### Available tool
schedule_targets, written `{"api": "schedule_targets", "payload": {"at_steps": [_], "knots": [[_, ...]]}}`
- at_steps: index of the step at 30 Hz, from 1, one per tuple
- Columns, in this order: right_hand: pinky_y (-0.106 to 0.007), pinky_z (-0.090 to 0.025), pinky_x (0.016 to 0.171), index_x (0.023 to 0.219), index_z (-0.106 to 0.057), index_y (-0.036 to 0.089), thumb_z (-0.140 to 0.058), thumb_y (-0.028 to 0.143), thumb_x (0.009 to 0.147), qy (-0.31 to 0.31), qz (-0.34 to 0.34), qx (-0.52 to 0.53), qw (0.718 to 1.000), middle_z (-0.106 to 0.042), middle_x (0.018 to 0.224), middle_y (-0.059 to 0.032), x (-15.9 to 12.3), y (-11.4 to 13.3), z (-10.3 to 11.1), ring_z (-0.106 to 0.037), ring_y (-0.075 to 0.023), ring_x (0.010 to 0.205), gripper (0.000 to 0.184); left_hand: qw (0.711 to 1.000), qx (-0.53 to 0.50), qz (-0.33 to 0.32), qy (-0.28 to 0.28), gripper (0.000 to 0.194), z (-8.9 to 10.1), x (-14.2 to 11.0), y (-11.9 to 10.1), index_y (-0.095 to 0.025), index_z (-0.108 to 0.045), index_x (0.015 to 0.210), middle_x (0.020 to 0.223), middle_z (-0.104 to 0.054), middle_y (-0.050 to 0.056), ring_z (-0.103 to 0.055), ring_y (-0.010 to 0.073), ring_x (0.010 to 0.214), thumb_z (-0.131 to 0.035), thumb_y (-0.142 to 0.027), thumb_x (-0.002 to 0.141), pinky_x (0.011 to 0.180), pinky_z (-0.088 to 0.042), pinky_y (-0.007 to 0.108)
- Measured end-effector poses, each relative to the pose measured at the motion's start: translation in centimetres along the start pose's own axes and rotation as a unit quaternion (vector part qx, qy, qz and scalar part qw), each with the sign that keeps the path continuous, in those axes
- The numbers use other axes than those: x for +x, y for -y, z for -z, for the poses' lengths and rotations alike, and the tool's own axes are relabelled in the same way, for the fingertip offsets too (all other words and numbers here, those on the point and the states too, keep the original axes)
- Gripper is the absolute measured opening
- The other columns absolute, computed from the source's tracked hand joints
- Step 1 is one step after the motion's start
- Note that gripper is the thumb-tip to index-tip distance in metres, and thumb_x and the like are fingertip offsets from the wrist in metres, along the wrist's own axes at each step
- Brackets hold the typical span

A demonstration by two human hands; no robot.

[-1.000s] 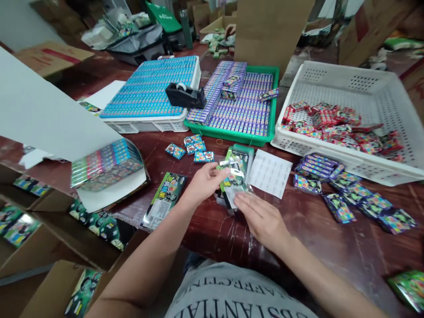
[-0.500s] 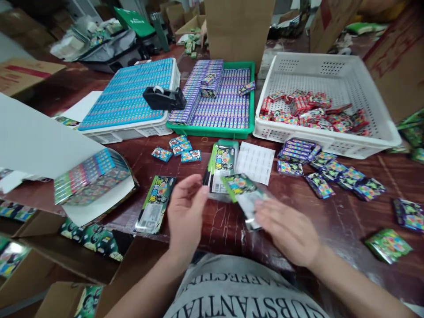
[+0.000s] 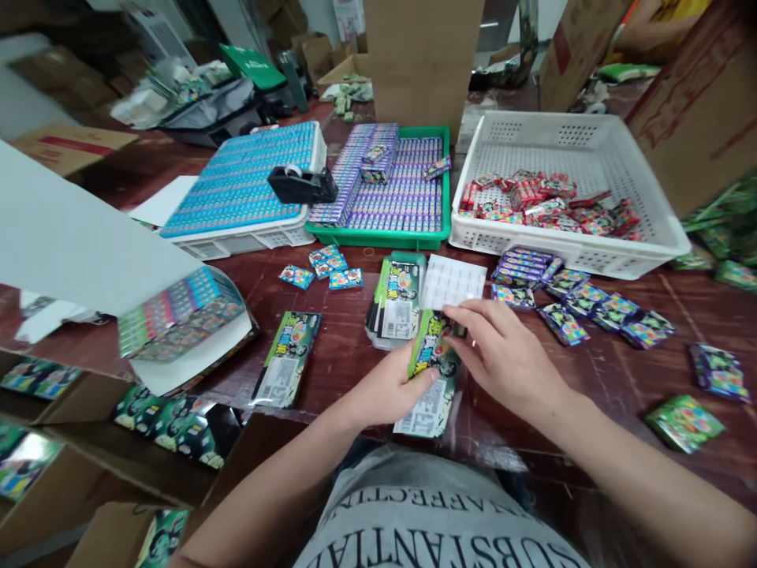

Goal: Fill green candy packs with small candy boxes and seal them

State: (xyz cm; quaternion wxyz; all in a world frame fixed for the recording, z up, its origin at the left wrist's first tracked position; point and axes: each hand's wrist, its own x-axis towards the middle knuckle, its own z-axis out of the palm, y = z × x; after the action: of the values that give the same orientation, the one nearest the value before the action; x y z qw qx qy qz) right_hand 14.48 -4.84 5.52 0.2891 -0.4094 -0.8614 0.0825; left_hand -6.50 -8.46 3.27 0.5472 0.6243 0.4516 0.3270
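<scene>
A black and green printed plastic packet is tilted in front of my body, just above the table's near edge. My left hand is closed round its left side, thumb across the printed front. At its top right corner, the fingers of my right hand are pinched together on the edge. Behind the held packet lies a stack of similar packets, beside a white sheet of small labels partly hidden by my right hand. Another packet lies flat to the left.
Across the back stand a tray of blue boxes with a tape dispenser, a green tray of purple boxes, and a white basket holding red packs. Small purple packs lie right. Open cartons sit lower left.
My right hand has brought the packet from the stack toward my body. My left hand let go, opened, then took hold of it again. My right fingers moved to its top corner.
</scene>
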Motion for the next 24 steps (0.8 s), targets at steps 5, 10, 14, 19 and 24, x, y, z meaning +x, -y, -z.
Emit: {"api": "schedule_targets", "payload": {"at_steps": [5, 10, 14, 19, 24], "knots": [[-0.036, -0.059, 0.078, 0.113, -0.062, 0.022, -0.064, 0.035, 0.096, 0.085, -0.017, 0.049, 0.995, -0.069, 0.107, -0.0076, 0.5, -0.2, 0.9, -0.068, -0.0225, 0.092, 0.021, 0.997, 0.049, -0.012, 0.057, 0.029, 0.8, -1.5, -0.4, -0.020, -0.068, 0.120, 0.112, -0.072, 0.007, -0.066, 0.0257, 0.103, -0.057, -0.026, 0.094, 0.099, -0.051, 0.043], [-0.041, -0.056, 0.078, 0.087, -0.067, 0.022, -0.061, 0.036, 0.098, 0.192, 0.049, 0.007, 0.980, -0.071, 0.084, -0.0041, 1.5, 0.1, 2.1, -0.069, -0.0229, 0.079, 0.018, 0.993, -0.044, 0.032, 0.109, 0.033, 1.7, -2.1, -0.9, -0.020, -0.065, 0.124, 0.112, -0.072, 0.008, -0.068, 0.0241, 0.099, -0.065, -0.029, 0.091, 0.092, -0.054, 0.039], [-0.065, -0.030, 0.119, 0.103, -0.074, 0.030, -0.056, 0.037, 0.100, 0.289, 0.140, 0.089, 0.943, -0.074, 0.123, -0.0017, 2.5, -0.7, 3.9, -0.063, -0.0290, 0.126, 0.019, 0.970, -0.152, 0.112, 0.154, 0.044, 2.0, -2.2, -0.6, -0.019, -0.068, 0.120, 0.118, -0.074, 0.011, -0.071, 0.0249, 0.104, -0.082, -0.027, 0.078, 0.094, -0.055, 0.041], [-0.060, -0.037, 0.118, 0.128, -0.065, 0.029, -0.056, 0.051, 0.098, 0.130, -0.042, 0.196, 0.971, -0.048, 0.158, -0.0068, 1.4, -1.0, 2.3, -0.041, -0.0332, 0.149, 0.039, 0.977, -0.176, 0.103, -0.063, 0.024, 1.4, -1.3, -0.2, -0.021, -0.077, 0.100, 0.106, -0.079, 0.008, -0.075, 0.0230, 0.094, -0.082, -0.030, 0.078, 0.091, -0.058, 0.042], [-0.037, -0.060, 0.076, 0.121, -0.058, 0.024, -0.046, 0.052, 0.102, 0.081, -0.244, 0.255, 0.932, -0.076, 0.108, -0.0110, -1.8, 2.9, -3.9, -0.075, -0.0255, 0.093, 0.037, 0.926, -0.205, 0.042, -0.315, 0.029, -0.2, 0.5, 1.4, -0.018, -0.076, 0.099, 0.105, -0.080, 0.007, -0.074, 0.0217, 0.093, -0.083, -0.037, 0.078, 0.086, -0.060, 0.037]]}}
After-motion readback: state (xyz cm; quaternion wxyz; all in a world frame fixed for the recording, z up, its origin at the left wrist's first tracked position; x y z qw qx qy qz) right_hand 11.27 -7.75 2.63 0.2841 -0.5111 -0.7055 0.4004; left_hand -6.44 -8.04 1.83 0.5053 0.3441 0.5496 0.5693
